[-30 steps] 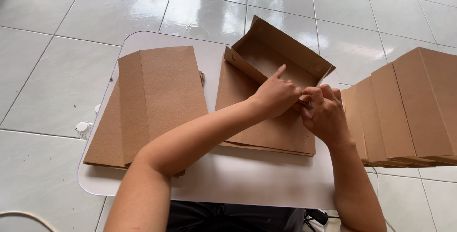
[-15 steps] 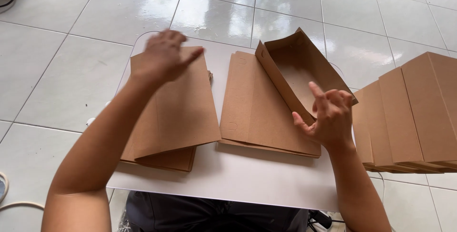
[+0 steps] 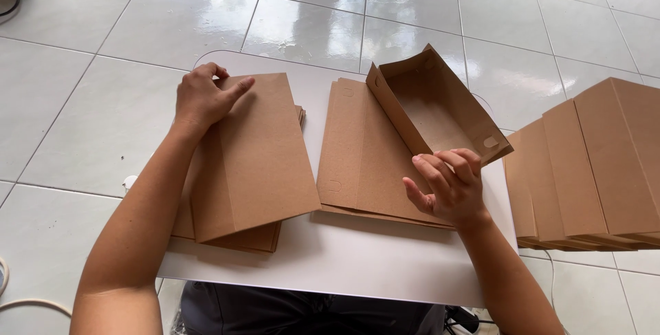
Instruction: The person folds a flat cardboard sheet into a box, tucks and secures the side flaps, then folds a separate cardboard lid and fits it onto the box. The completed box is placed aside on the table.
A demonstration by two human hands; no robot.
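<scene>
Resting on a white surface [image 3: 344, 266] with rounded corners, set over glossy white floor tiles [image 3: 103, 25]: three groups of plain brown cardboard. Lying at the left, a stack of flat carton blanks [image 3: 254, 163], the top sheet smooth, matt kraft brown, creased lengthwise into a narrow strip and a broad panel, slightly skewed over the sheets under it. Touching its upper left corner, left hand [image 3: 203, 100], palm down, fingers loosely curled, thumb stretched out across the sheet's top edge, not clearly gripping it. Lying in the middle, a second flat blank [image 3: 364, 163] with small die-cut tab slots near its left edge. Standing tilted on that blank's right part, a half-formed open carton tray [image 3: 440, 104], long walls raised, inside bare and shadowed, one cut locking tab showing at its near right corner. Hovering just in front of that near end, right hand [image 3: 447, 185], fingers bent and partly spread, thumb apart, holding nothing, fingertips close to the tray's edge but contact hard to judge. Leaning off the surface's right side, a fanned row of folded brown cartons [image 3: 605, 163], overlapping like shingles
</scene>
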